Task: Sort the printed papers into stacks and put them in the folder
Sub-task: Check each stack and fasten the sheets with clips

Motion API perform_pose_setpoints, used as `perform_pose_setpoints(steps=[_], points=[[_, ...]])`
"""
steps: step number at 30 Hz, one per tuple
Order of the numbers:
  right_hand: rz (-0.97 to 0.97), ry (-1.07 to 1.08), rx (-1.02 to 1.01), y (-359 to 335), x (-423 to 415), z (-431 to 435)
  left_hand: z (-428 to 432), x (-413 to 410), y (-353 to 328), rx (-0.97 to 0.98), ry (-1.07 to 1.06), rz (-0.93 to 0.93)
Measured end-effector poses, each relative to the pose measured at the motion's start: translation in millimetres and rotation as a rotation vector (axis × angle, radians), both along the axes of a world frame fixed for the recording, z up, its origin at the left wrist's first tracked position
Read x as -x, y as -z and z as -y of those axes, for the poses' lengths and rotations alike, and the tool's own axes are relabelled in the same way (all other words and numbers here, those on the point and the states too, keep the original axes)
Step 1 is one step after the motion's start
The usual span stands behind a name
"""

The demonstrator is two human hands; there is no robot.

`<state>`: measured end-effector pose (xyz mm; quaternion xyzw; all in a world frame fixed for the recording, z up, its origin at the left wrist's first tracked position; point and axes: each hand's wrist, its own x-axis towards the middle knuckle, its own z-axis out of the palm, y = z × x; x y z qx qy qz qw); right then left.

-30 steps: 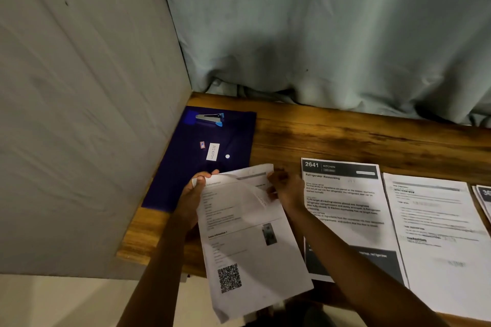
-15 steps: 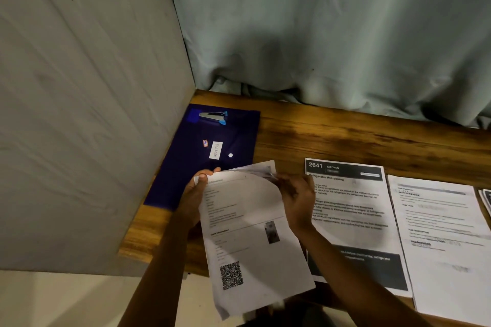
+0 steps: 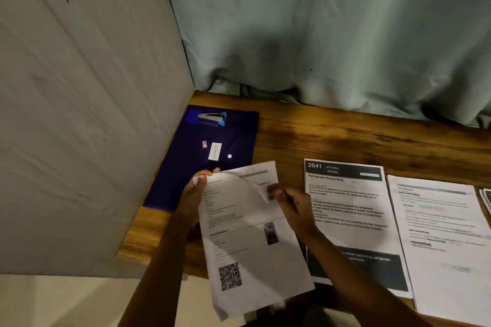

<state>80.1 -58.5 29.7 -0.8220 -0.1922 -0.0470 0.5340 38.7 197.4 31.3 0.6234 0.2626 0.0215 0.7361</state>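
The held papers [image 3: 252,241], their top sheet printed with a QR code near the bottom, are raised over the front edge of the wooden table [image 3: 332,135]. The lower end of the papers hangs past that edge. The left hand [image 3: 194,194] grips their top left corner, thumb curled over the front. The right hand [image 3: 289,207] pinches the top sheet's upper right corner, which is peeled back from the page beneath. Just right of them a kitchen sheet [image 3: 350,210] headed "2641" lies flat, with a text sheet [image 3: 446,241] beside it and more pages [image 3: 486,199] at the picture's edge. The dark blue folder [image 3: 191,167] lies closed behind the left hand, against the grey panel [image 3: 79,114]. It carries a stapler [image 3: 212,117] and a white label [image 3: 214,151]. A pale curtain [image 3: 332,34] hangs behind the table.
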Motion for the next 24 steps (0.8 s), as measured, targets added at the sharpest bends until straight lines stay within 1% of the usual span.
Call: perform_pose_setpoints(steps=[2, 5, 7, 9, 10, 14, 18, 21, 24], points=[[-0.12, 0.05, -0.043, 0, 0, -7, -2, 0, 3, 0.029, -0.011, 0.0], [-0.29, 0.152, -0.103, -3, -8, -20, -1, 1, 2, 0.055, 0.032, 0.056], [-0.335, 0.196, -0.065, -8, -18, -25, -1, 1, 2, 0.079, 0.04, 0.074], [-0.351, 0.178, 0.024, -8, -26, -26, -1, 3, 2, 0.09, 0.035, 0.071], [-0.37, 0.168, 0.028, -6, -30, -26, -1, 3, 1, 0.088, 0.035, 0.07], [-0.488, 0.209, -0.095, 2, -36, -31, 0, 5, -3, 0.111, 0.057, 0.122], [-0.433, 0.248, -0.134, -1, -30, -34, 1, 5, -2, 0.124, 0.061, 0.154], [-0.229, 0.279, 0.03, -2, -23, -31, -1, 5, -1, 0.111, 0.067, 0.143], [-0.15, 0.211, 0.027, 3, -16, -22, -2, 5, -1, 0.081, 0.059, 0.113]])
